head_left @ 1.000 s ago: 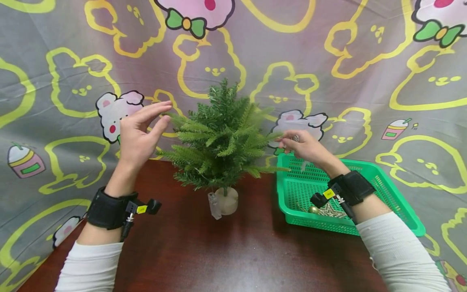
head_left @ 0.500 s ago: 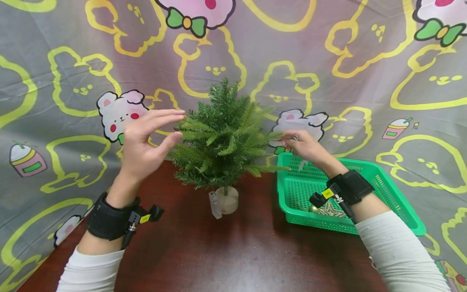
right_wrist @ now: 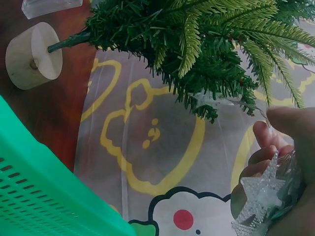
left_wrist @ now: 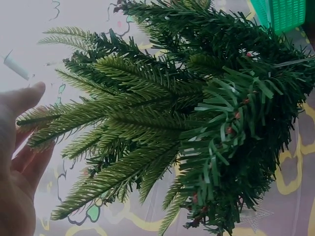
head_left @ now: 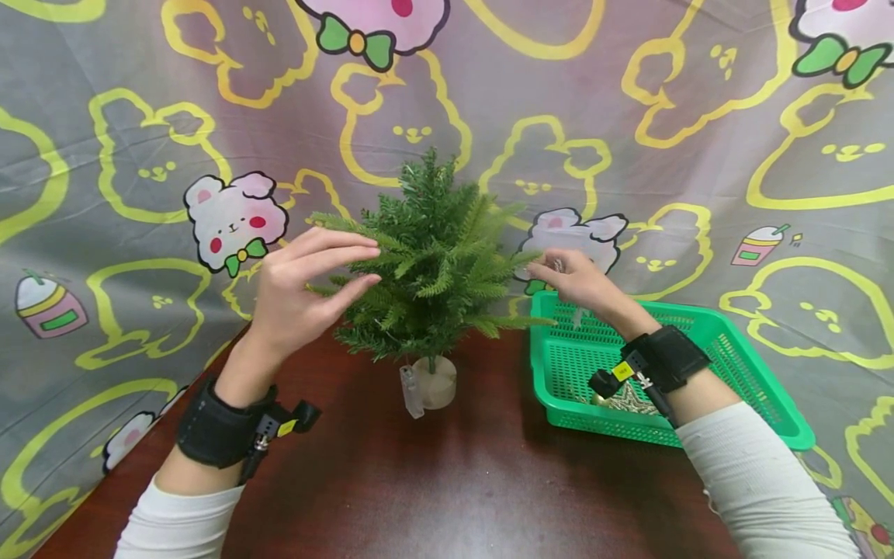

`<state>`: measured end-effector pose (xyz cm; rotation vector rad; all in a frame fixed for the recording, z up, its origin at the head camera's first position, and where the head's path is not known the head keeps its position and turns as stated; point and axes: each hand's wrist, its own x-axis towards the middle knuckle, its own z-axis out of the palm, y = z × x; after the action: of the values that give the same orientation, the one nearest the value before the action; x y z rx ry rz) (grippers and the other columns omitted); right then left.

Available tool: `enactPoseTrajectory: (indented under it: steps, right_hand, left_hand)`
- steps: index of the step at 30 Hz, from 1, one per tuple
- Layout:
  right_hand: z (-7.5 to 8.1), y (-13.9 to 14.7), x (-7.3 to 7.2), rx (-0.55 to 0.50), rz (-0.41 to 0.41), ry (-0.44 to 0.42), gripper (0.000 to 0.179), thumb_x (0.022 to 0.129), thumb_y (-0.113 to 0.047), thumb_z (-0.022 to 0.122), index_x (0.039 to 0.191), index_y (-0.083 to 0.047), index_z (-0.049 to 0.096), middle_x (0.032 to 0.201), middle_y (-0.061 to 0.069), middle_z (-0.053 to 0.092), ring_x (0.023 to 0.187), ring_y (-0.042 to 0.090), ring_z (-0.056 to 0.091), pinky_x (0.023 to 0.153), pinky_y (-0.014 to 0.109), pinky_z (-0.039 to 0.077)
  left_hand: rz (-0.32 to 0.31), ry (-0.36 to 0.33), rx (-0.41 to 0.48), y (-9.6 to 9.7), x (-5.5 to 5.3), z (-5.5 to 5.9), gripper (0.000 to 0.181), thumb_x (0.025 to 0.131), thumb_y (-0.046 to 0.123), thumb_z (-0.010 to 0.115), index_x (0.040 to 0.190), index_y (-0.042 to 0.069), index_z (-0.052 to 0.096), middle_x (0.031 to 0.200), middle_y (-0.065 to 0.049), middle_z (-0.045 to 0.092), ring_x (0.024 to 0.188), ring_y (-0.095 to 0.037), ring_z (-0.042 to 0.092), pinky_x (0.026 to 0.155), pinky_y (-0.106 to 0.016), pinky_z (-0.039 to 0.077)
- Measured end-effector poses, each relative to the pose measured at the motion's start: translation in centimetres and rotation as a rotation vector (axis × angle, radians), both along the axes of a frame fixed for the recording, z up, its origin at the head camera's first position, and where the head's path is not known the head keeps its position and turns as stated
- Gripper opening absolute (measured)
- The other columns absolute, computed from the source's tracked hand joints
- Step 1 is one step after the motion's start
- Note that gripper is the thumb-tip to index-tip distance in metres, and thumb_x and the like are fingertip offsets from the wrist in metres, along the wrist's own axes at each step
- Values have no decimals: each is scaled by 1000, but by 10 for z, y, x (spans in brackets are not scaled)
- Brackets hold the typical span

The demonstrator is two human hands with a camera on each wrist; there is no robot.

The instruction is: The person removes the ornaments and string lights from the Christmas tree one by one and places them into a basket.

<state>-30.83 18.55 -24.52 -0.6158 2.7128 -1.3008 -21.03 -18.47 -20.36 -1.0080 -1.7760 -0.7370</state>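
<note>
A small artificial Christmas tree [head_left: 433,256] stands upright on a round wooden base [head_left: 440,386]. My left hand [head_left: 300,287] is at its left branches, thumb and fingers spread apart around the branch tips [left_wrist: 44,130] and gripping nothing. At the tree's right side my right hand [head_left: 576,278] holds a bunched string of star lights [right_wrist: 261,194], with clear plastic stars showing in the palm. Thin wire runs from its fingertips toward the lower branches. A clear plastic battery box [head_left: 412,394] sits beside the wooden base.
To the right lies a green plastic basket [head_left: 594,423], partly under my right forearm. Inside are a glittery gold star [head_left: 631,399] and a gold ball. A patterned cloth [head_left: 531,85] hangs close behind the tree. The table [head_left: 433,481] is dark brown wood.
My left hand has moved right and down, from beside the tree to overlapping its left branches. The right hand stays nearly in place, still holding the star lights.
</note>
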Motion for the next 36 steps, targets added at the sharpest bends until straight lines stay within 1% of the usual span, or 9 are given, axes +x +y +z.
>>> enactPoseTrajectory:
  steps: [4,8,12,16,22,27,31,34,36]
  right_hand:
    - [-3,-1,0,24,-5,71,34,101,-39,56,88,-8,53,74,4,43,62,19,40,58,31,38]
    - [-4,0,1,-11,24,103,32,102,-32,55,85,-6,47,69,3,37,55,17,35,55,30,35]
    - [-4,2,-1,-61,68,108,24,105,-27,49,95,-6,57,71,3,39,50,13,29,50,29,33]
    - [-4,4,-1,-69,73,105,31,106,-30,46,110,-6,65,78,3,49,48,11,29,47,29,32]
    - [-3,4,0,-47,34,85,36,106,-29,45,125,-5,64,91,2,60,63,15,44,50,28,37]
    - [-3,2,-1,-68,3,46,29,107,-22,44,120,-3,62,105,12,67,74,13,54,51,24,38]
    - [-4,2,-1,-69,5,61,30,107,-14,41,123,-1,62,118,20,66,76,13,59,50,24,37]
    - [-4,1,0,-111,-13,49,33,107,-15,37,118,0,65,112,14,67,73,12,56,49,26,36]
    - [-4,1,0,-164,-38,20,33,107,-19,37,111,-3,65,95,8,64,66,12,50,49,27,34]
  left_hand:
    - [17,2,11,-1,-2,-1,27,74,-2,83,100,4,78,100,-12,76,88,-23,69,81,-18,49]
    - [45,-4,34,-3,-6,-3,24,76,-4,81,98,2,78,99,-12,76,87,-23,68,78,-16,48]
    - [76,-18,58,-5,-10,-5,20,78,-4,80,97,2,78,99,-13,76,86,-24,68,76,-15,46]
    - [105,-39,113,-5,-13,-6,18,79,-3,79,95,2,79,98,-13,77,88,-27,69,83,-12,46]
    - [148,-57,174,-9,-19,-9,18,79,0,80,96,3,78,97,-13,77,90,-29,70,88,-10,47]
    - [168,-74,185,-13,-22,-11,17,79,2,81,95,4,79,97,-12,77,90,-28,70,90,-11,47]
    - [180,-88,189,-15,-24,-11,17,79,3,81,96,5,79,97,-12,77,89,-26,71,91,-11,47]
    - [188,-101,190,-18,-26,-11,16,80,3,80,96,5,79,97,-11,77,89,-25,71,89,-10,47]
    - [197,-109,179,-20,-27,-11,16,82,3,79,97,5,79,98,-10,77,89,-24,71,89,-10,47]
